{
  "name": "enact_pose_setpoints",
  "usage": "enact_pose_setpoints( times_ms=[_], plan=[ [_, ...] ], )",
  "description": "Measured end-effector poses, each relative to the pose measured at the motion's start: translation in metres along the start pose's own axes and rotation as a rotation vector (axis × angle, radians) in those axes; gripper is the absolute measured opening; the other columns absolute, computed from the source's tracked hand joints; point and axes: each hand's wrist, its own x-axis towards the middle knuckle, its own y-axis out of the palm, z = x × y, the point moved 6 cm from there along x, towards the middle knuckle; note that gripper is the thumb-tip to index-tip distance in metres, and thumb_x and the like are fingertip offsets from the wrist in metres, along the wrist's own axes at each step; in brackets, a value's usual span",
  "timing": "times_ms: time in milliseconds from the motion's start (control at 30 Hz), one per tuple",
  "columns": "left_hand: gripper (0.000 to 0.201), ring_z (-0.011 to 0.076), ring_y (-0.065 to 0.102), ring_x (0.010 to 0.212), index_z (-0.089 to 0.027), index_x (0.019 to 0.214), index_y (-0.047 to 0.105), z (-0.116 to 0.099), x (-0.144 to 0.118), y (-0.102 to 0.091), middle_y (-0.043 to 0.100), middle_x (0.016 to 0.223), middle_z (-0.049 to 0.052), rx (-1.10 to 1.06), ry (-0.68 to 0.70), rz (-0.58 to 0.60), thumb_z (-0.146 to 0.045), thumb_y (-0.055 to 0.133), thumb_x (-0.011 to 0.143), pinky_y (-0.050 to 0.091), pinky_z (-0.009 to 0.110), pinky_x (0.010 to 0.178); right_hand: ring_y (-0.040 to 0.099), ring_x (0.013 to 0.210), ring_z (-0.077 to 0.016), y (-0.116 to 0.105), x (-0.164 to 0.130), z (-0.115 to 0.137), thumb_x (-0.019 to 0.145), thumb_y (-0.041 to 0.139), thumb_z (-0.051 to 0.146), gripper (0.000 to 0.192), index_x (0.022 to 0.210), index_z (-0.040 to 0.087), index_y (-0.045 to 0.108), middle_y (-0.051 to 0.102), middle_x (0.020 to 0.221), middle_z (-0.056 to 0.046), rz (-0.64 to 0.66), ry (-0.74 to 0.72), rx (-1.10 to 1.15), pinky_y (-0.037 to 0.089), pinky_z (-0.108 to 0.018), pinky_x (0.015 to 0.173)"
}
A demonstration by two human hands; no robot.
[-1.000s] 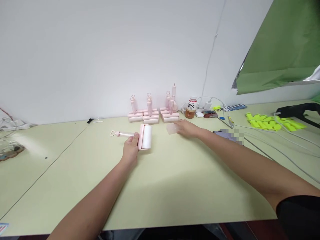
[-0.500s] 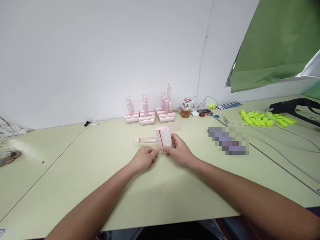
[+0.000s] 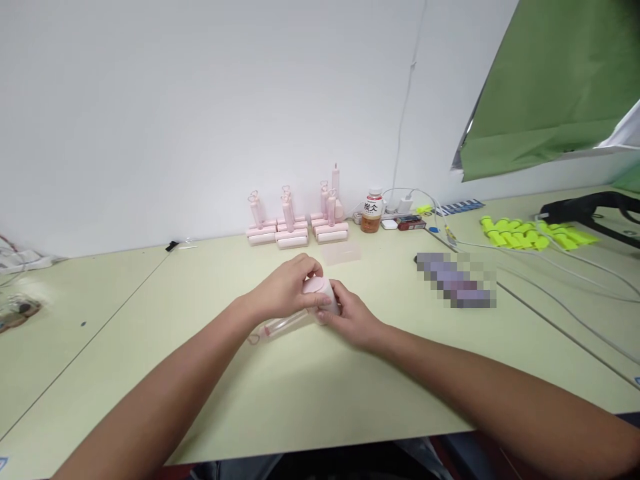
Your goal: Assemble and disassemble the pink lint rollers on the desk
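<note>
A pink and white lint roller (image 3: 327, 291) is held between my two hands, just above the table. A clear pink handle with a heart-shaped loop (image 3: 286, 325) juts out from it toward the lower left. My left hand (image 3: 285, 288) reaches over the roller from the left, its fingers closed on the top end and partly covering it. From the right, my right hand (image 3: 356, 319) wraps its fingers round the roller's side. Beyond the hands, a thin translucent pink sheet (image 3: 342, 253) lies flat on the table.
Several similar pink rollers (image 3: 293, 240) stand along the wall, some with upright handles. A drink bottle (image 3: 371, 213) is beside them. To the right are a blurred-out purple object (image 3: 455, 280), white cables (image 3: 483, 247), several neon-yellow pieces (image 3: 510, 233) and a black object (image 3: 583, 212).
My left hand has risen from beside the roller's lower edge onto its top. The roller has tilted and moved slightly toward me, and its handle now slants down to the left.
</note>
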Motion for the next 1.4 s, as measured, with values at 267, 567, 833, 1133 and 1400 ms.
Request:
enact_pose_setpoints(
  times_ms=[267,567,833,1133,1400],
  plan=[
    [0.034,0.014,0.045,0.067,-0.022,0.087,0.048,-0.015,0.002,-0.002,0.054,0.083,-0.001,0.052,-0.005,0.322,-0.043,0.071,0.072,0.034,0.026,0.055,0.053,0.076,-0.018,0.002,-0.001,0.006,0.088,0.058,0.051,0.034,0.1,0.02,0.051,0.06,0.092,-0.004,0.014,-0.031,-0.198,0.041,-0.029,0.063],
    [0.036,0.0125,0.041,0.062,-0.021,0.084,0.044,-0.02,0.007,-0.008,0.05,0.078,-0.002,0.077,0.07,0.305,-0.042,0.071,0.071,0.03,0.025,0.051,0.055,0.074,-0.0194,-0.006,0.005,0.014,0.088,0.056,0.05,0.033,0.098,0.021,0.047,0.059,0.091,-0.006,-0.061,-0.203,-0.342,0.042,-0.03,0.063],
    [0.021,0.0127,0.041,0.063,-0.02,0.078,0.045,-0.016,0.016,-0.007,0.048,0.072,-0.002,0.077,0.175,0.167,-0.033,0.062,0.078,0.031,0.025,0.054,0.057,0.075,-0.0192,-0.013,0.009,0.004,0.086,0.056,0.053,0.037,0.101,0.02,0.05,0.062,0.087,-0.004,-0.23,-0.092,-0.207,0.043,-0.028,0.063],
    [0.018,0.0131,0.051,0.069,-0.021,0.1,0.053,-0.001,0.0,0.008,0.055,0.082,-0.001,0.05,0.048,-0.001,-0.025,0.055,0.082,0.04,0.025,0.059,0.055,0.079,-0.0179,-0.03,0.015,-0.015,0.081,0.065,0.051,0.043,0.108,0.019,0.055,0.063,0.092,-0.001,-0.291,-0.001,-0.045,0.043,-0.028,0.067],
    [0.024,0.0203,0.061,0.082,-0.021,0.1,0.06,0.016,-0.018,0.058,0.068,0.09,0.002,0.437,0.13,0.113,-0.01,0.047,0.084,0.042,0.038,0.085,0.057,0.099,-0.0235,-0.042,0.021,-0.011,0.077,0.069,0.03,0.039,0.114,0.022,0.061,0.065,0.11,-0.005,-0.155,0.021,-0.398,0.043,-0.036,0.087]
  ],
)
